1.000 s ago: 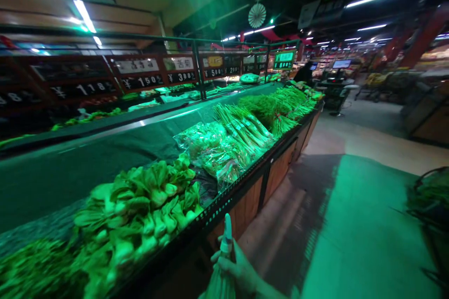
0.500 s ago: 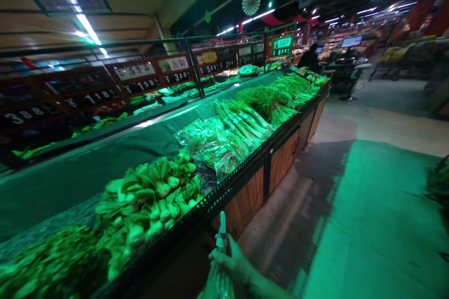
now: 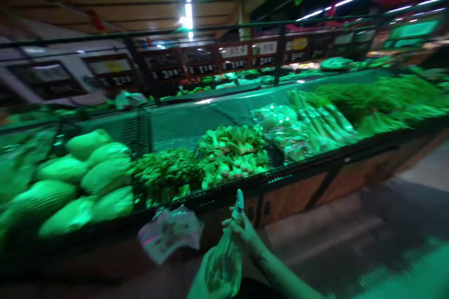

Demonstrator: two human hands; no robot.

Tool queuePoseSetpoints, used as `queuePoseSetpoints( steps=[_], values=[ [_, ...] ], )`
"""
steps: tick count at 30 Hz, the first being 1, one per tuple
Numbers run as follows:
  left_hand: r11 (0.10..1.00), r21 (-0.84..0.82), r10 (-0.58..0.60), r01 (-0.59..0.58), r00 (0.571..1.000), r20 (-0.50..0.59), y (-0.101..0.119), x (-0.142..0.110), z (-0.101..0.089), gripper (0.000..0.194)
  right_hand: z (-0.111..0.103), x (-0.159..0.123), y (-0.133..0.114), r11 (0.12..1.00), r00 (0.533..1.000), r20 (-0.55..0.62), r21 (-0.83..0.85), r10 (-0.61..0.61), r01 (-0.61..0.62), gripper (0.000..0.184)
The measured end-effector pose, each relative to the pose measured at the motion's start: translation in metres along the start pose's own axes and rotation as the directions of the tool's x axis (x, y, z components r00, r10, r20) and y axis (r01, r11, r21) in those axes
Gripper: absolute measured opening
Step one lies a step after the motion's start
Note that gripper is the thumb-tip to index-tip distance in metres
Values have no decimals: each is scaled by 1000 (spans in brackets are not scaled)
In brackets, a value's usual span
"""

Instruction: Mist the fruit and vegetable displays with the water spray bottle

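Note:
My right hand (image 3: 247, 236) pinches the twisted neck of a clear plastic bag (image 3: 224, 266) filled with greens. The bag's tied tip (image 3: 239, 200) sticks up above my fingers. My left hand (image 3: 198, 282) cups the bag's lower side at the bottom edge of the view; its fingers are blurred. Both hands are in front of a long produce counter (image 3: 298, 175). The nearest goods on it are bok choy (image 3: 231, 154) and dark leafy greens (image 3: 164, 175).
Pale cabbages (image 3: 87, 177) are piled at the left. Wrapped greens (image 3: 284, 130) and bundled leeks (image 3: 322, 121) lie further right. A bunch of thin plastic bags (image 3: 171, 232) hangs on the counter front. Price signs (image 3: 242, 55) line the back rail. Aisle floor (image 3: 351, 243) lies to the right.
The view has swung left, bringing the cabbages and hanging bags into sight. The bag is higher in view, and my left hand now shows under it.

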State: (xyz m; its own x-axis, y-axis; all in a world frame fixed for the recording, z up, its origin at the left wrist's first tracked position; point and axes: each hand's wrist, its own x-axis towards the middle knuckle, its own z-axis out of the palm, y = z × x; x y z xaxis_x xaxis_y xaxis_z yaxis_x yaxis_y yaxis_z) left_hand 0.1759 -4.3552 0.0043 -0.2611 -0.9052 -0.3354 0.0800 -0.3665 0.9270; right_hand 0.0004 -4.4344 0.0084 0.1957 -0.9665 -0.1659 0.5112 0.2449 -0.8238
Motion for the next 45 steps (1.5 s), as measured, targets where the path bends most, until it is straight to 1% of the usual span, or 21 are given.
queuePoseSetpoints(
  steps=[1, 2, 4, 6, 9, 11, 13, 15, 17, 21, 23, 25, 28, 30, 32, 34, 37, 39, 41, 43, 45],
  values=[
    [999, -26, 39, -40, 998, -44, -7, -12, -21, 105, 23, 1, 13, 1000, 1000, 8, -17, 12, -12, 85],
    [996, -40, 79, -82, 994, -82, -13, -24, -42, 109, 45, 2, 26, 999, 999, 22, -38, 24, -23, 82],
    [987, -62, 141, -151, 979, -147, -23, -50, -82, 107, 89, 6, 54, 995, 996, 69, -83, 53, -48, 78],
    [975, -98, 174, -198, 962, -212, -32, -75, -118, 102, 131, 12, 81, 990, 988, 131, -122, 82, -66, 72],
    [956, -159, 194, -247, 938, -288, -41, -107, -161, 102, 188, 22, 118, 987, 977, 188, -138, 101, -75, 71],
    [942, -191, 206, -277, 924, -323, -44, -125, -184, 103, 221, 28, 136, 984, 969, 212, -153, 126, -94, 74],
    [921, -239, 210, -307, 910, -358, -45, -138, -201, 101, 249, 34, 149, 972, 952, 258, -208, 165, -112, 72],
    [890, -299, 210, -344, 892, -401, -45, -148, -214, 102, 272, 38, 159, 953, 929, 306, -279, 207, -120, 66],
    [866, -336, 199, -370, 872, -447, -44, -154, -225, 102, 290, 43, 167, 936, 915, 324, -328, 240, -129, 63],
    [855, -351, 152, -381, 832, -534, -46, -159, -246, 99, 318, 55, 187, 920, 896, 329, -348, 298, -178, 69],
    [857, -371, 105, -359, 824, -556, -43, -157, -261, 99, 330, 66, 198, 921, 893, 332, -341, 304, -187, 67],
    [850, -396, 80, -348, 828, -556, -36, -150, -277, 98, 341, 81, 206, 929, 902, 322, -324, 287, -180, 66],
    [841, -407, 135, -356, 867, -480, -15, -128, -302, 93, 348, 112, 208, 946, 924, 294, -284, 243, -158, 68],
    [854, -385, 198, -350, 903, -381, 1, -108, -315, 94, 344, 133, 205, 950, 941, 257, -274, 220, -147, 68],
    [863, -378, 234, -334, 929, -286, 13, -87, -326, 97, 336, 151, 200, 950, 961, 191, -276, 201, -144, 68],
    [867, -393, 238, -306, 948, -213, 21, -69, -336, 100, 328, 165, 196, 949, 974, 114, -274, 193, -156, 70],
    [890, -381, 209, -251, 966, -150, 24, -52, -353, 99, 325, 177, 191, 949, 979, 22, -251, 203, -191, 73],
    [903, -364, 185, -229, 971, -153, 22, -47, -367, 98, 330, 182, 191, 952, 982, -4, -245, 186, -182, 71],
    [912, -358, 147, -200, 974, -170, 20, -47, -383, 97, 342, 183, 196, 958, 989, -13, -247, 150, -148, 68],
    [920, -349, 121, -178, 977, -178, 20, -53, -402, 98, 359, 183, 206, 962, 991, -17, -239, 131, -131, 66],
    [924, -343, 122, -170, 980, -157, 24, -65, -425, 98, 381, 180, 219, 967, 989, -34, -211, 141, -145, 70]
  ],
)
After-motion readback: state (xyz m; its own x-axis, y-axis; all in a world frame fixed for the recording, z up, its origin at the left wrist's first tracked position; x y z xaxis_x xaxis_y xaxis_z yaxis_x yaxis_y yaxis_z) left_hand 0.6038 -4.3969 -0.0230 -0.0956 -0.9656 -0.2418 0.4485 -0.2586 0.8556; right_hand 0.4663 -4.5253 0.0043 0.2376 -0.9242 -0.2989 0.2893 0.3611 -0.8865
